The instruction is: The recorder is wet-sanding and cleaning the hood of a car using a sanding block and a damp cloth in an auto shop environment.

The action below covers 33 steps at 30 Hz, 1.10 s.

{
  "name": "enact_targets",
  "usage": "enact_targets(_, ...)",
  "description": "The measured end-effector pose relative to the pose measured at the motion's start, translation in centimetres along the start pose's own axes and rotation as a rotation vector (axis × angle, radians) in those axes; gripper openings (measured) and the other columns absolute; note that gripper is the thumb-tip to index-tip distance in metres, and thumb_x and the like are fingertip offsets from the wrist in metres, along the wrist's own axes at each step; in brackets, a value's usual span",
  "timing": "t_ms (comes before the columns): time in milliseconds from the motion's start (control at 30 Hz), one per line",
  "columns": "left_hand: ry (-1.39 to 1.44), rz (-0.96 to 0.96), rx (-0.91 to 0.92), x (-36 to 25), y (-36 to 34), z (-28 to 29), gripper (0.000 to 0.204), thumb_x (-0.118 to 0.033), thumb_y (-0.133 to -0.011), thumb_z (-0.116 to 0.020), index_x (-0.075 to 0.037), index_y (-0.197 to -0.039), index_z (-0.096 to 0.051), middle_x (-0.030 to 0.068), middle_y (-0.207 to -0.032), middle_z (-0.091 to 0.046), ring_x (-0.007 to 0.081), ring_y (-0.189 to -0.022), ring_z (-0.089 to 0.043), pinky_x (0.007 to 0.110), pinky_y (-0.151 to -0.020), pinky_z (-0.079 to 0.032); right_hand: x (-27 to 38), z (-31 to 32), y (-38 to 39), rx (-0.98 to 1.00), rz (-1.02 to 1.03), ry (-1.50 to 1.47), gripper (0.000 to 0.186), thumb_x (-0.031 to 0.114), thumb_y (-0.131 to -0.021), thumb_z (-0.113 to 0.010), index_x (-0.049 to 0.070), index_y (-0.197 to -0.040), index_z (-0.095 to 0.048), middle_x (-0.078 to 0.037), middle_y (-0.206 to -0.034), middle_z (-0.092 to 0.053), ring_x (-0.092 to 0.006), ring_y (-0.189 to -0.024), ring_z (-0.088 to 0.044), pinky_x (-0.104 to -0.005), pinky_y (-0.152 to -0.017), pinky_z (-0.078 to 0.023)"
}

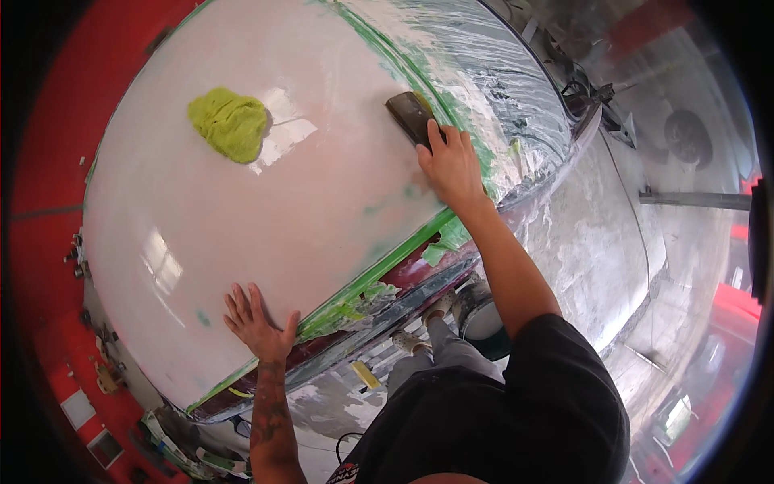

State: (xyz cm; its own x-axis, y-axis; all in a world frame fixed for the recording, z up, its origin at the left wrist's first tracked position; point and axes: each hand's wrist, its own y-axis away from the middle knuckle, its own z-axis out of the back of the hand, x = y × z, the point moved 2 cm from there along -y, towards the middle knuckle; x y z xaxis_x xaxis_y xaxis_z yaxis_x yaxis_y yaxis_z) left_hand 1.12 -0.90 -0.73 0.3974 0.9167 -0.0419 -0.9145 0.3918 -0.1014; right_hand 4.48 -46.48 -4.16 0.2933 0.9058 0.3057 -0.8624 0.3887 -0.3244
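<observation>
A black T-shirt (484,419) and grey trousers (435,355) fill the near edge, below a broad, pale pinkish-white panel (322,194). Its gently domed surface reaches from near left to far right, smooth and glossy enough to mirror bright window-like patches, with faint green smudges toward the right and near edges. A red surface (48,177) curves along the left of the room; mottled grey floor (584,274) spreads to the right. Near the feet stands a round dark bucket (493,348).

Green masking tape (387,262) lines the panel's near and right borders, ragged and smeared white in places, with deep maroon bodywork (415,270) showing beneath the near strip. Beyond the right border, wrinkled plastic film (520,89) lies in streaky, dusty folds. A crumpled yellow-green cloth (228,123), soft and rounded, rests on the panel at far left.

The dark oblong block (409,115) sits on the panel at far right, just inside the tape; the right hand (455,167) grasps its near end, fingers bent over it. The left hand (262,327) grips nothing, lying with fingers spread on the panel's near edge.
</observation>
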Motion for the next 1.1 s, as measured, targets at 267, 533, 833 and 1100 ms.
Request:
enact_targets(267,0.023,0.021,0.013,0.2,0.1,0.3,0.099,-0.058,-0.077,-0.073,-0.012,-0.156,-0.035,0.0180,-0.165,-0.024,0.0439,-0.152,-0.016,0.069,-0.115,-0.009,1.0,0.2,1.4,0.001,0.002,-0.014,0.051,0.032,-0.091,-0.065,0.002,-0.132,-0.058,-0.018,-0.112,-0.061,-0.0363,-0.102,-0.059,-0.0454,-0.086,-0.053)
enact_targets(533,0.042,0.024,0.010,0.0,-0.1,-0.5,0.100,-0.062,-0.075,-0.073,-0.014,-0.155,-0.038,0.0175,-0.165,-0.024,0.0455,-0.152,-0.017,0.068,-0.116,-0.010,5.0,-0.8,-3.0,-0.016,0.003,0.082,0.052,0.028,-0.088,-0.068,-0.001,-0.129,-0.058,-0.019,-0.113,-0.060,-0.0348,-0.101,-0.059,-0.0448,-0.083,-0.052)
enact_targets(833,0.035,-0.015,0.002,-0.7,-0.2,-0.4,0.098,-0.055,-0.078,-0.074,-0.011,-0.157,-0.035,0.0183,-0.165,-0.024,0.0441,-0.152,-0.018,0.070,-0.115,-0.011,3.3,-1.1,-5.8,-0.004,0.045,-0.020,0.061,0.035,-0.089,-0.072,0.003,-0.137,-0.053,-0.014,-0.129,-0.057,-0.0331,-0.107,-0.056,-0.0440,-0.090,-0.049)
enact_targets(1100,0.021,0.015,-0.002,-0.2,-0.1,-0.3,0.097,-0.062,-0.078,-0.071,-0.014,-0.156,-0.038,0.0173,-0.165,-0.025,0.0451,-0.151,-0.018,0.069,-0.115,-0.012,4.4,0.1,-0.4,0.087,-0.121,-0.037,0.058,0.028,-0.092,-0.069,0.015,-0.145,-0.050,-0.021,-0.130,-0.053,-0.0399,-0.115,-0.052,-0.0526,-0.097,-0.042)
